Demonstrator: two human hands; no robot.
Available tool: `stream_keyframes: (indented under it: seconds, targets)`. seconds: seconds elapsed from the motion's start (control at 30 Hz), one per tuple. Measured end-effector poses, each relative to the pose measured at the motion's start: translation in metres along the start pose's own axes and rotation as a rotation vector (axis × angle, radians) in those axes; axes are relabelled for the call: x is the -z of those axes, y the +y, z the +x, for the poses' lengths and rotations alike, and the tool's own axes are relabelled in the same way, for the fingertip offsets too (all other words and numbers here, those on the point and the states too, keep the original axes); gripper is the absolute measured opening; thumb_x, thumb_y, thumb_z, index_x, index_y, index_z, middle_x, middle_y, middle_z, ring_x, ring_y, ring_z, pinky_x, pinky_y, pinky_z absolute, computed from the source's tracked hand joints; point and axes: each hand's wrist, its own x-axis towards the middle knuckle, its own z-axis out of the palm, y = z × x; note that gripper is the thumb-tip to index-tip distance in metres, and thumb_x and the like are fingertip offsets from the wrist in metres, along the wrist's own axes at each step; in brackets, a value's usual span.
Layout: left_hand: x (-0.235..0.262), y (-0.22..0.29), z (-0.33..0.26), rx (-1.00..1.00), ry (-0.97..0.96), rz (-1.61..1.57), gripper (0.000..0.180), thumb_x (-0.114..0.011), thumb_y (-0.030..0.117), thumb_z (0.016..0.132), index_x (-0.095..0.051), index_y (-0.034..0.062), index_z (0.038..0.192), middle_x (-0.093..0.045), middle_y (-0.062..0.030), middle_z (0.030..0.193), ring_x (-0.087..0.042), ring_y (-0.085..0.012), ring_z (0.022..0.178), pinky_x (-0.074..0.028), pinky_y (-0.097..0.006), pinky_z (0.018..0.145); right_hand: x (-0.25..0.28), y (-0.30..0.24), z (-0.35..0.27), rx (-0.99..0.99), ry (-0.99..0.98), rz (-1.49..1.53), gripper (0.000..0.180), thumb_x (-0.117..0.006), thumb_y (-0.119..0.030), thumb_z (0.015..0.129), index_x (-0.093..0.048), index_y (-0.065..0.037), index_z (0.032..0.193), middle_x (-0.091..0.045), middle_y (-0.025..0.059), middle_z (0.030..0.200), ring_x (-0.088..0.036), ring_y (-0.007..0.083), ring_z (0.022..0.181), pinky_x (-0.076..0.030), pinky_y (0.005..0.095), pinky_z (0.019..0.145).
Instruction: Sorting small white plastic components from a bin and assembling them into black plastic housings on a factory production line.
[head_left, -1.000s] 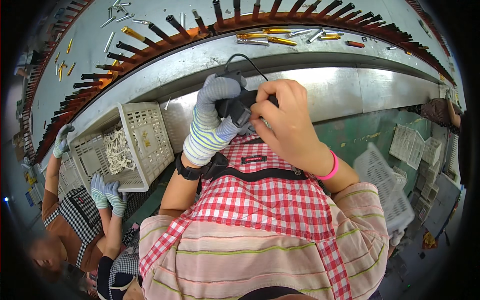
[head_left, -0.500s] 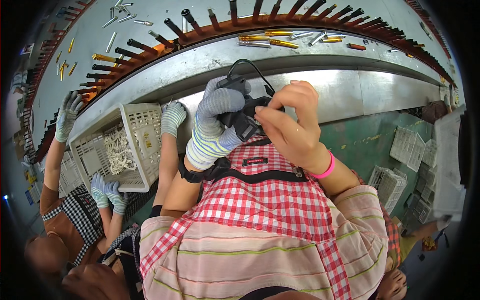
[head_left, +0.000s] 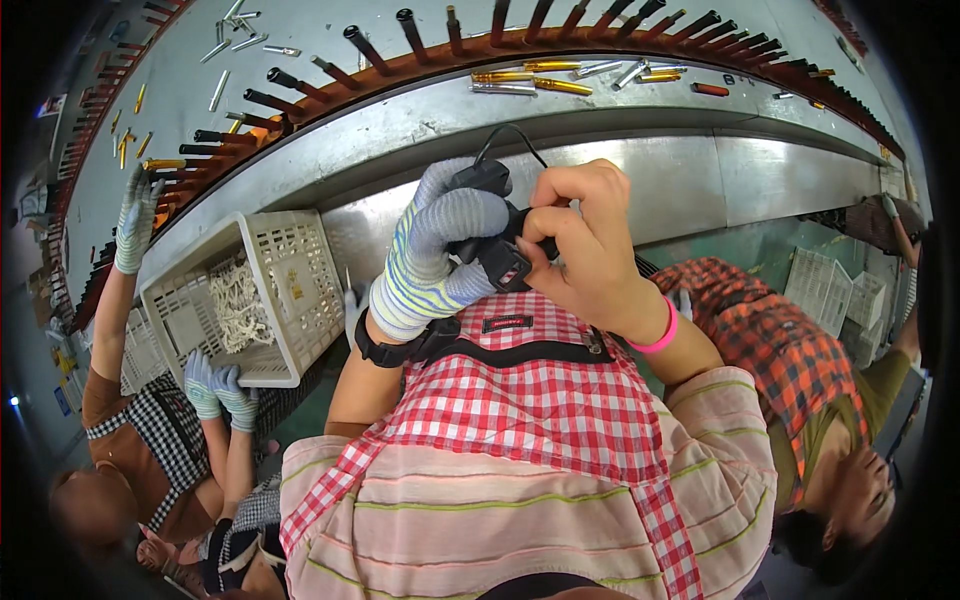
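In front of my chest, my left hand (head_left: 432, 250), in a striped grey-and-white knit glove, is closed around a small black device (head_left: 507, 262) with a thin black cable (head_left: 520, 132). My bare right hand (head_left: 592, 235) has its thumb and fingertips pinched on the right side of the same device. Its fingers hide part of it, so the exact piece under the fingertips cannot be made out. A pink band (head_left: 660, 328) circles my right wrist, and a black strap (head_left: 400, 350) is round my left wrist.
Ahead, a metal ledge (head_left: 620, 180) borders a line of upright dark spindles (head_left: 405, 33). Gold and silver tubes (head_left: 563, 86) lie on the ledge beyond. To the left, a co-worker touches a white basket (head_left: 292, 290) holding pale pieces. Another person in an orange checked apron (head_left: 765, 340) is close on my right.
My right fingers have shifted on the black device, which is tilted differently. The spindles have moved along the line. The person in orange check has come closer; a gloved hand beside the basket has drawn back.
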Motion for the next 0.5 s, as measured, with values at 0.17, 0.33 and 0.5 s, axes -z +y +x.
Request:
stream_keyframes:
  seconds: [0.17, 0.33, 0.5]
  targets:
    - [-0.009, -0.006, -0.005, 0.053, 0.108, -0.077, 0.043, -0.079, 0.016, 0.064, -0.054, 0.0084, 0.098, -0.058, -0.0113, 0.101, -0.055, -0.0320, 0.100, -0.044, -0.041, 0.084, -0.006, 0.005, 0.001, 0.071, 0.056, -0.006, 0.034, -0.065, 0.002, 0.049, -0.049, -0.007, 0.077, -0.049, 0.0054, 0.091, -0.050, 0.0238, 0.079, -0.035, 0.0392, 0.079]
    - [-0.011, -0.007, -0.013, 0.055, 0.181, -0.047, 0.047, -0.078, 0.013, 0.063, -0.053, 0.0093, 0.102, -0.058, -0.0115, 0.102, -0.055, -0.0310, 0.099, -0.045, -0.039, 0.085, -0.012, 0.004, -0.002, 0.129, 0.074, -0.012, 0.034, -0.063, 0.004, 0.050, -0.050, -0.006, 0.079, -0.051, 0.0061, 0.088, -0.052, 0.0231, 0.076, -0.036, 0.0392, 0.079]
    - [0.000, -0.004, -0.017, -0.044, 0.077, 0.097, 0.048, -0.072, 0.006, 0.071, -0.041, 0.0098, 0.107, -0.054, -0.0128, 0.106, -0.056, -0.0257, 0.098, -0.045, -0.036, 0.085, -0.011, -0.008, -0.003, 0.068, -0.006, 0.041, 0.030, -0.062, 0.007, 0.056, -0.051, -0.007, 0.081, -0.054, 0.0053, 0.084, -0.053, 0.0230, 0.075, -0.038, 0.0380, 0.078]
